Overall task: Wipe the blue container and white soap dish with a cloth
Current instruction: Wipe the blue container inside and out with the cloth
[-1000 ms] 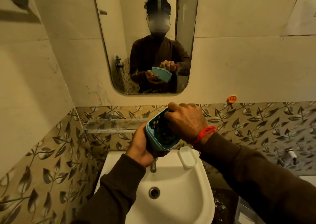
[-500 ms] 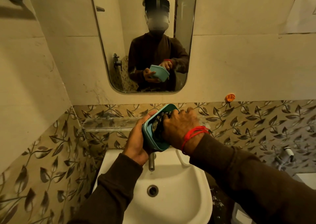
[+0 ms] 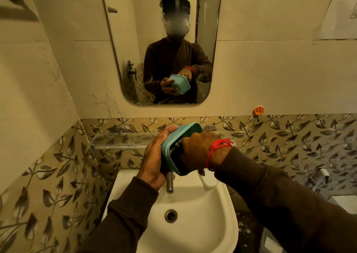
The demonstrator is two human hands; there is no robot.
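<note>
Hanging over white ceramic washbasin (image 3: 193, 223), blue plastic container (image 3: 170, 148) tilted on edge, open side facing right. Left hand (image 3: 154, 160) wraps its outer wall, fingers curled on rim. Right hand (image 3: 199, 150) reaches inside, pressing dark cloth (image 3: 176, 146); grip partly hidden. White oval soap dish (image 3: 209, 181) rests on basin ledge, beside metal tap (image 3: 170, 183).

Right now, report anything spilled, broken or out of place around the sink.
Nothing stands out. The blue container is tipped on its side only because the left hand holds it while the right hand works inside it. The white soap dish sits on the sink rim, partly hidden.
</note>
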